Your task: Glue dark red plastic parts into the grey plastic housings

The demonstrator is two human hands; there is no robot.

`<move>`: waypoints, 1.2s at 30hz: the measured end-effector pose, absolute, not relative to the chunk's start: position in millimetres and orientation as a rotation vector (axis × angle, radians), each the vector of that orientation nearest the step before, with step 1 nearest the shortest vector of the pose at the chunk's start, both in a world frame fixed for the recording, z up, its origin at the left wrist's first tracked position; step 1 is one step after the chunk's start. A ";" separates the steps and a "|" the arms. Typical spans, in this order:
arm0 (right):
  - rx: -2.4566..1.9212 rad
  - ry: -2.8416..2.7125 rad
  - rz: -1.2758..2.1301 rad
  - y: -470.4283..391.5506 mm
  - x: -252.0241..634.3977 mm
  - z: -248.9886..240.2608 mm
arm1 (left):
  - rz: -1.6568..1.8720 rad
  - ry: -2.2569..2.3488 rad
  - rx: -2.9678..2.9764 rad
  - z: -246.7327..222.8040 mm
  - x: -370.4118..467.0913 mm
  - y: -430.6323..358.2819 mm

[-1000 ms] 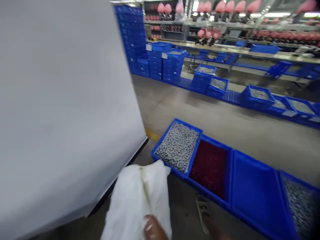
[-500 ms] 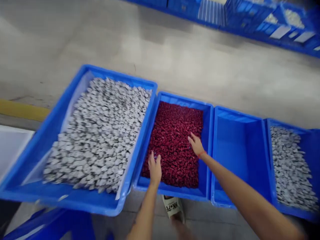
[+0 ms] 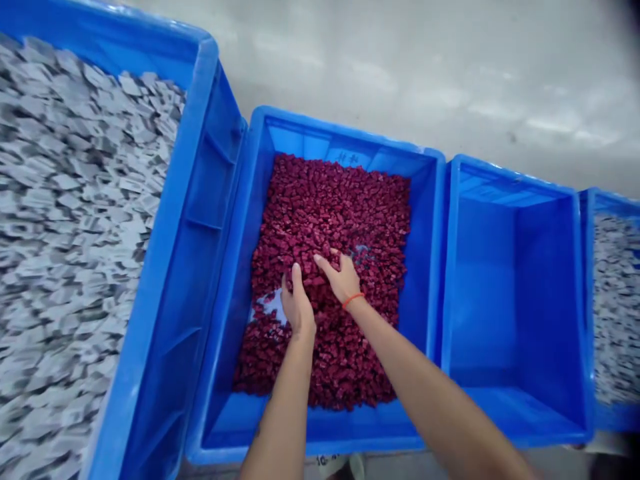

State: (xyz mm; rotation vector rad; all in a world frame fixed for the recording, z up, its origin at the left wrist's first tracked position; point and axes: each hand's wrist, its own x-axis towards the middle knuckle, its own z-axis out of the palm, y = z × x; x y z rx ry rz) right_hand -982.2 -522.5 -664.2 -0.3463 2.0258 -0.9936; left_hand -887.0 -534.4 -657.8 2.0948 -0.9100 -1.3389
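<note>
Four blue bins (image 3: 345, 143), two hands (image 3: 320, 293)

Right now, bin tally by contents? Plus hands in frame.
Blue bins of grey pieces: 2, the left bin and the far right bin
Blue bin of dark red pieces: 1, with left hand and right hand among the pieces
Blue bin with nothing in it: 1
Total: 4 bins, 2 hands
</note>
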 end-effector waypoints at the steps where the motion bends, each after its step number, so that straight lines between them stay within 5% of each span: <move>1: -0.329 1.971 -1.011 -520.4 -977.1 -663.8 | -1.374 -0.859 2.063 -654.7 -892.2 -532.2; 10: -0.123 1.580 -1.207 -497.1 -960.4 -609.5 | -1.363 -0.583 1.960 -591.1 -901.5 -498.1; 26: 0.016 1.546 -1.164 -479.4 -963.6 -371.3 | -1.338 -0.357 1.901 -367.8 -898.9 -480.8; 36: -0.435 1.670 -1.029 -496.3 -911.8 -207.0 | -1.095 -0.061 1.781 -203.7 -841.5 -484.1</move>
